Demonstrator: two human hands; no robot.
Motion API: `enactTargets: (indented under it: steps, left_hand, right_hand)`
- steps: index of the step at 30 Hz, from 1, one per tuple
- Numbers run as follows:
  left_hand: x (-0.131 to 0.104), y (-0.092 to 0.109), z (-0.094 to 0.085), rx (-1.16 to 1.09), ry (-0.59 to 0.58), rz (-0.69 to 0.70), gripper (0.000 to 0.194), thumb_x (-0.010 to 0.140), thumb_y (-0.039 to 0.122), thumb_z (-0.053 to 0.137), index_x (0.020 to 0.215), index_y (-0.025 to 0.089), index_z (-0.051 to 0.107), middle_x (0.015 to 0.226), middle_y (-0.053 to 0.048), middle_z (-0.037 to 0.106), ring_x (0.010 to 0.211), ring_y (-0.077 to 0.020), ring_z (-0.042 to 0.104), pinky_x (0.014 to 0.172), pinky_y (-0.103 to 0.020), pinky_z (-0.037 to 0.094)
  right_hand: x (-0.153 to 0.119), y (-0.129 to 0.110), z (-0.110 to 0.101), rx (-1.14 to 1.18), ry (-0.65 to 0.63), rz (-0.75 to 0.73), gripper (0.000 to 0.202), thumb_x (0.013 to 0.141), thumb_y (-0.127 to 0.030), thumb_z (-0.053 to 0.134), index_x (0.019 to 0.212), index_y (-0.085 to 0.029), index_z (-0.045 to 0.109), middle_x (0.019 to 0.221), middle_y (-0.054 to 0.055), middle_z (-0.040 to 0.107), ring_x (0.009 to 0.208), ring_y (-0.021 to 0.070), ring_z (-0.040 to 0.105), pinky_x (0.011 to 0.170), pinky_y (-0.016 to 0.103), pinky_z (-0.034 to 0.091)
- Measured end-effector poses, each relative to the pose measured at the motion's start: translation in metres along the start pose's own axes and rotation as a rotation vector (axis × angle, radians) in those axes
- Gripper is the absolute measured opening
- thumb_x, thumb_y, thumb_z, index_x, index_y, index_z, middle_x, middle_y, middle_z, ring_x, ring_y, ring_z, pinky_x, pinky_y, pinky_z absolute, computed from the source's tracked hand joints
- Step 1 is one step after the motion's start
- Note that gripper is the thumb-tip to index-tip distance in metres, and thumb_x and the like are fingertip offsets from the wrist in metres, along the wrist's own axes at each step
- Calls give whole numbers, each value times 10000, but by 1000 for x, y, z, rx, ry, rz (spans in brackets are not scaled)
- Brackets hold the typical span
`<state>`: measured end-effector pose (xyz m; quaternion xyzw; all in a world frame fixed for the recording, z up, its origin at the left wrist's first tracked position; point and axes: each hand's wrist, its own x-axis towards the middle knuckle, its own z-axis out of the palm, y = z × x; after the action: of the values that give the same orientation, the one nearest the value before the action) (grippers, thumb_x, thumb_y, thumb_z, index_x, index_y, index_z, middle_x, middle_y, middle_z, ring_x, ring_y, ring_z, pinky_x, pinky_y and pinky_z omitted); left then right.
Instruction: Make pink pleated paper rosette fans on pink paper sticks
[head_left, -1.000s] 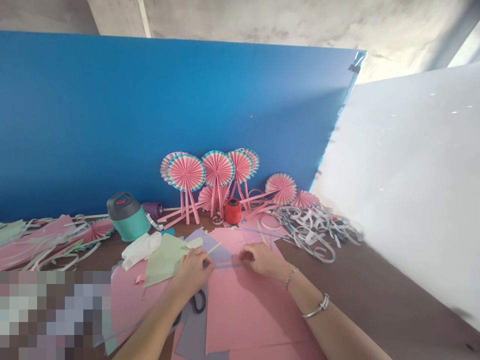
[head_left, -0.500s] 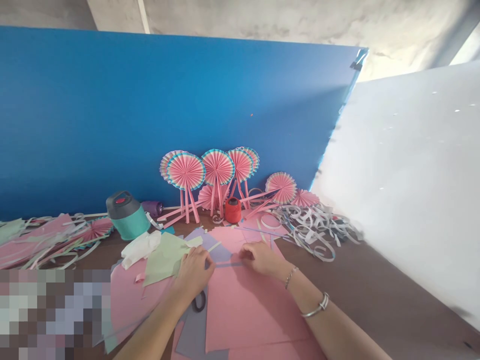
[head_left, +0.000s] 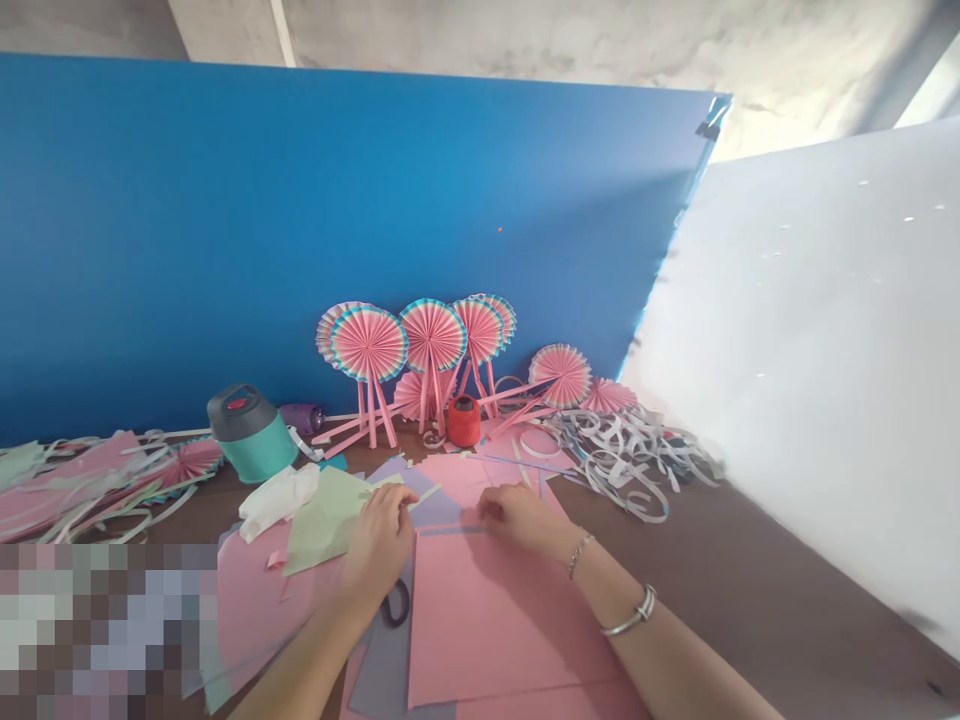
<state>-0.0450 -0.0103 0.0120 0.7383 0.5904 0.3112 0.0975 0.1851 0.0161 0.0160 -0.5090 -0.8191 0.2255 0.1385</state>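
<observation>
A large pink sheet (head_left: 510, 620) lies in front of me, with a purple strip (head_left: 454, 528) along its far edge. My right hand (head_left: 514, 515) is closed at the strip's right end, its fingers curled; whatever it pinches is too small to make out. Over the sheet's far left corner is my left hand (head_left: 386, 525), its fingers bent; whether anything is between them is hidden. A light green paper (head_left: 326, 520) lies beside the left hand. Dark scissor handles (head_left: 396, 604) show by the left wrist, on grey-purple paper (head_left: 382, 665).
Pink pleated paper fans (head_left: 430, 335) stand against the blue panel (head_left: 450, 180). A red container (head_left: 463, 422) sits before them, a teal jar (head_left: 255, 440) at left. Curled white strips (head_left: 630, 455) heap at right. Crumpled white tissue (head_left: 277, 500) lies near the jar.
My left hand has moved slightly left, away from the strip's left end. My right hand stays in nearly the same place. The view has shifted slightly.
</observation>
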Motion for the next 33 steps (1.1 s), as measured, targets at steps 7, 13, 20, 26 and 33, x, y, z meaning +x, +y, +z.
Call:
enactTargets:
  steps: [7,13,20,26,33]
  left_hand:
    - [-21,40,0,15,-372,418,330,892,121,319,1073,210,581,1047,-69,575,997,-200,514,897,-333,419]
    - [-24,45,6,204,-490,341,314,916,158,319,1145,195,531,1066,-77,534,1019,-213,493,913,-377,413]
    - [-23,53,4,283,-535,312,315,913,140,314,1149,175,520,1086,-86,537,1021,-226,489,907,-399,408]
    - [-25,54,5,319,-523,317,325,902,119,298,1133,159,524,1077,-98,546,999,-243,497,898,-424,405]
    - [-26,53,7,286,-529,298,346,892,117,302,1174,164,497,1094,-94,542,1034,-236,488,908,-405,401]
  right_hand:
    - [2,5,4,18,24,-50,204,674,-103,536,797,-186,676,752,19,693,712,156,595,732,268,370]
    - [2,14,6,72,55,-71,195,670,-110,545,798,-186,670,744,11,686,687,144,587,708,255,388]
    - [3,19,5,228,38,-41,197,677,-134,552,827,-192,666,771,9,672,684,133,572,625,220,410]
    - [2,12,-4,206,49,7,159,672,-136,579,804,-188,651,689,-12,623,633,117,536,578,208,382]
    - [0,6,-14,190,53,85,95,661,-158,637,753,-172,656,626,-20,589,601,110,513,594,215,375]
